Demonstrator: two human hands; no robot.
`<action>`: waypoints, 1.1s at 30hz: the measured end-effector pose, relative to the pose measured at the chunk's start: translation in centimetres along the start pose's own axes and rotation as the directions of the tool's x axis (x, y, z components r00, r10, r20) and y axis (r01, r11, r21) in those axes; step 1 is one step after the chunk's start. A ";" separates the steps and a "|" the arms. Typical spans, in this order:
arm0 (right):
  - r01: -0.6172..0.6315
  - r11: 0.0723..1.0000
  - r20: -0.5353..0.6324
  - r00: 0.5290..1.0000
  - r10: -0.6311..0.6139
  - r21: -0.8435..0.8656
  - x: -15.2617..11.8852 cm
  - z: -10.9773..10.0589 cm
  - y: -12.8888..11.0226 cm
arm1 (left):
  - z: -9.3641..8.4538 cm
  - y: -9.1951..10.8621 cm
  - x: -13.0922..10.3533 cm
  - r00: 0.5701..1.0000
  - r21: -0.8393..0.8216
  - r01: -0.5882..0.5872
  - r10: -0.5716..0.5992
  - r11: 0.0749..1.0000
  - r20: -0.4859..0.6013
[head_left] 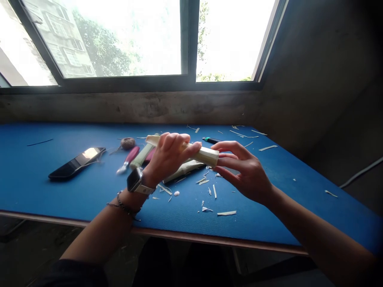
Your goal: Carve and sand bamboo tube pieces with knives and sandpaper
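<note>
Head | left hand [170, 153]: grip clamped around pale stick [206, 155] | right hand [247, 169]: at its end, grip unclear

Inscriptions: none legible, whether on the phone [76, 163], the wristwatch [134, 179], the pale held piece [207, 155] or the surface [60, 199], with no brand, number or sign readable anywhere.

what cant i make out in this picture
In the head view:
Middle of the pale faceted stick: hidden by the left hand around it.
Whether the right hand grips the stick's end or just touches it: contact partly hidden.
Shape of the purple object beyond the left hand: partly covered by that hand.
Tip of the purple-handled tool: blurred.
Left sleeve: cut off by the bottom edge.
</note>
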State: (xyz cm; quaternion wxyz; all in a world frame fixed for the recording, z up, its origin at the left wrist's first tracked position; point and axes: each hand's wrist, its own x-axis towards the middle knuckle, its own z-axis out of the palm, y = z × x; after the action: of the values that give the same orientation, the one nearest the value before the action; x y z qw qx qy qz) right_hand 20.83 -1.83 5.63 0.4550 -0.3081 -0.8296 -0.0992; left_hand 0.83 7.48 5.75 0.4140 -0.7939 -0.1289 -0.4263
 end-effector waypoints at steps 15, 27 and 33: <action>-0.227 0.970 0.400 0.900 0.175 0.086 -1.0 1.3 0.9 | -1.2 1.5 1.0 0.960 -0.013 -0.140 0.138 0.990 0.243; -0.170 0.963 0.370 0.925 0.083 0.210 -0.3 -0.6 1.4 | -0.9 0.8 0.8 0.967 -0.017 -0.128 0.129 0.992 0.219; -0.166 0.967 0.133 0.981 0.142 0.194 0.0 -0.5 1.0 | -0.8 1.0 1.0 0.976 -0.009 -0.045 0.046 0.999 0.211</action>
State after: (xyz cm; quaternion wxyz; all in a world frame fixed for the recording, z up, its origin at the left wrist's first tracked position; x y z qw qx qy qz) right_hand 21.79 -1.26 5.79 0.4408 -0.3284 -0.8344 0.0406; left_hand 1.58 6.12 6.25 0.4057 -0.8383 -0.1531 -0.3303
